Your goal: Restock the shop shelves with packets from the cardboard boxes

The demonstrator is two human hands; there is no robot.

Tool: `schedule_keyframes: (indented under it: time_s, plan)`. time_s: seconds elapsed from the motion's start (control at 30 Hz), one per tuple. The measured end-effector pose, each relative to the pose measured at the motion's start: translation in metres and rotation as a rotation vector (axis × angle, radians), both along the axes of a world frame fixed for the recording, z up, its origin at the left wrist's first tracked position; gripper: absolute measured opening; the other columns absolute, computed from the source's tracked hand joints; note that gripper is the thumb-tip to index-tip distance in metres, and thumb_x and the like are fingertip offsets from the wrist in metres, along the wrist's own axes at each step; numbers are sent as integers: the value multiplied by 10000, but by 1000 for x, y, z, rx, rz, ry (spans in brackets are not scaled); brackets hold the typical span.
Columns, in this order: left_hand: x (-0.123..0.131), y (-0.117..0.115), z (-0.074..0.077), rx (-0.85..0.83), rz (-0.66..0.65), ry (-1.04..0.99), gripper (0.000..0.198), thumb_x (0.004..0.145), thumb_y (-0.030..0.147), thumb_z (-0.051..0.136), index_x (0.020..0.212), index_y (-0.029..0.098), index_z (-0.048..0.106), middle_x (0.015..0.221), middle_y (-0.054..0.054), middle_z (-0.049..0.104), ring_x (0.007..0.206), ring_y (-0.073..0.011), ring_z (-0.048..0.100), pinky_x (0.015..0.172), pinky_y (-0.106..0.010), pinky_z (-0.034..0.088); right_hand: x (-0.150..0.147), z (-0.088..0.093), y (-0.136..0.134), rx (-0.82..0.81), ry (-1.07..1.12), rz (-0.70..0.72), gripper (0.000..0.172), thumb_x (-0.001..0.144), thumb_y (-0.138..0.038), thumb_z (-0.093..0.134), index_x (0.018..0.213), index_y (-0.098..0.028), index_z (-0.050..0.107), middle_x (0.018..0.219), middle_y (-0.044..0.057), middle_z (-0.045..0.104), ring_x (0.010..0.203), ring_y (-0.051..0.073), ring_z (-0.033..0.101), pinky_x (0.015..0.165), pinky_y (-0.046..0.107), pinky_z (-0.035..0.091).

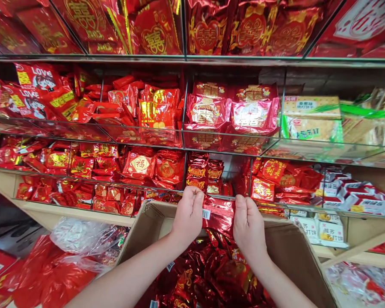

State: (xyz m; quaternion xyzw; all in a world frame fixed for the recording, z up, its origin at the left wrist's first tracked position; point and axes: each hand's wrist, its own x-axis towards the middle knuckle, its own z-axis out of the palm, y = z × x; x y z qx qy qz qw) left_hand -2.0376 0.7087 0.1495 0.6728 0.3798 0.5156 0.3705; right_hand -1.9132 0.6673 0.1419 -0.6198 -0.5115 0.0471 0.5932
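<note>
Between my two hands a shiny red foil snack packet (pixel 218 218) is stretched, a small white barcode label at its left end. My left hand (pixel 190 214) pinches that end with closed fingers, and my right hand (pixel 249 226) grips the other end the same way. Both hands are over an open cardboard box (pixel 288 244), near its far side. Inside the box lies a heap of similar red foil packets (pixel 205 273), some with gold print. Just beyond my hands is a shelf compartment holding stacked red and gold packets (pixel 197 171).
Shelves with clear dividers hold red-wrapped sweets (pixel 139 164), pink-edged packets (pixel 208 111) and green-edged cracker packs (pixel 311 119). White-and-red packets (pixel 356 192) fill a compartment at right. Red plastic bags (pixel 51 273) lie low at left. A glass shelf edge (pixel 231 143) crosses above my hands.
</note>
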Motion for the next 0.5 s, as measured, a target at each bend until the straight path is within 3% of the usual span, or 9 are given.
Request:
schedule_keyframes:
  time_s: [0.2,0.33,0.43,0.5]
  plan:
    - [3,-6,0,30,19,-65,171,871,336,319,814,191,390,634,44,378,568,-93,364,564,-219,318,0,4,-6,62,-76,-15,301,874,-355,304,615,-205,328,506,-53,350,452,84,324,450,208,288]
    - [0,-8,0,-4,-40,-54,228,861,401,317,816,192,399,603,53,376,522,-81,382,509,-201,335,11,4,-9,163,-272,-90,251,874,-283,324,641,-206,375,489,-48,389,415,86,350,427,209,285]
    - [-7,-6,6,-134,-126,16,368,839,516,260,872,192,430,641,32,454,496,-80,463,445,-188,357,26,5,-12,356,-526,-108,164,856,-208,367,702,-202,425,518,-37,441,429,86,397,448,211,299]
    - [-12,-4,13,-343,-246,58,517,798,616,175,955,197,433,645,7,518,441,-97,508,375,-186,347,33,7,-14,445,-707,-8,150,834,-168,393,694,-203,433,511,-37,436,434,86,390,460,218,293]
